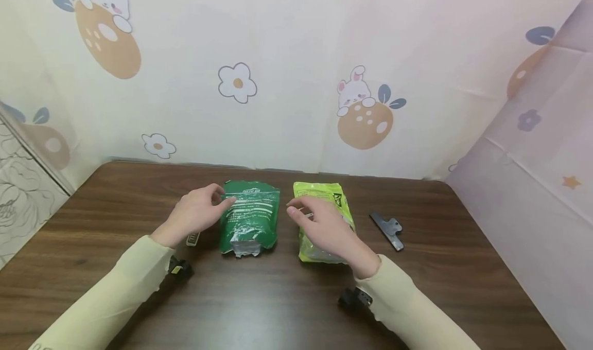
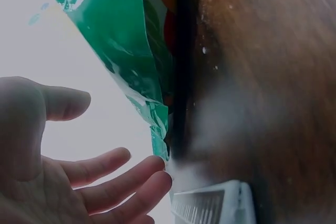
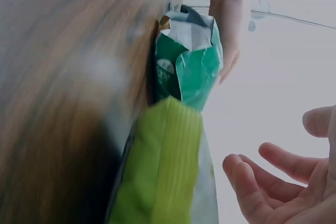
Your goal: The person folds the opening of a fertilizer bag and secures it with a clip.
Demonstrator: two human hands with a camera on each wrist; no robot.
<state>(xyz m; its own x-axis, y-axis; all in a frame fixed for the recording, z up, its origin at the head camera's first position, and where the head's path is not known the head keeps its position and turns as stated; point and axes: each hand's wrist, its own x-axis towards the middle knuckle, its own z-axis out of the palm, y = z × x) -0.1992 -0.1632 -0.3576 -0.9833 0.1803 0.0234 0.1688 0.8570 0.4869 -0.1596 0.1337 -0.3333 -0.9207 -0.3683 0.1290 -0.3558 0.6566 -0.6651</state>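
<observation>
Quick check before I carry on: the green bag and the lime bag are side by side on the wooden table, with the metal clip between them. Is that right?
Not quite: the metal clip isn't between them. The head view shows it to the right of the lime bag. The green bag and lime bag are indeed side by side on the wooden table.

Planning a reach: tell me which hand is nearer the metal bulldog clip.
Right. The right hand is over the lime-green bag, left of the bulldog clip; the left hand is farther left, by the green bag.
</observation>
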